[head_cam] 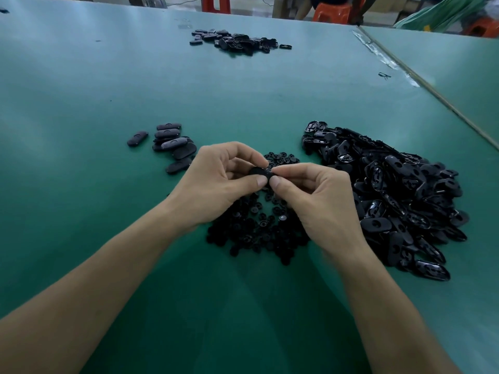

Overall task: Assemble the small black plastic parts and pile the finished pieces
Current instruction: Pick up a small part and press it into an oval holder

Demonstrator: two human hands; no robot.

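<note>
Left hand (pixel 216 182) curled, thumb and fingertips pinching a small black oval plastic part (pixel 259 172) at its left end. Right hand (pixel 316 201) also curled, thumb and forefinger pinching the same part at its right end. The two thumb tips nearly meet under it. The part is held up off the green counter (pixel 243 98), over the middle of the work area; fingers hide most of it, so its details can't be made out. Directly below and partly hidden by both hands is a pile of small round black plastic buttons (pixel 256 230), too many to count. To the right, just beside the right hand, is a heap of glossy black oval plastic shells (pixel 391 201), the largest pile, dozens at least. To the left of the left hand is a group of matte black oval finished pieces (pixel 170 144), about seven visible, some stacked, one lying apart at the far left. Well apart at the far side of the counter is a far pile of black plastic parts (pixel 235 41), count unclear. A strip of clear tape (pixel 378 49) runs along the counter seam at the right. Three red-orange plastic stools (pixel 216 4) stand beyond the counter edge. Totals: two hands, one held part, four piles.
</note>
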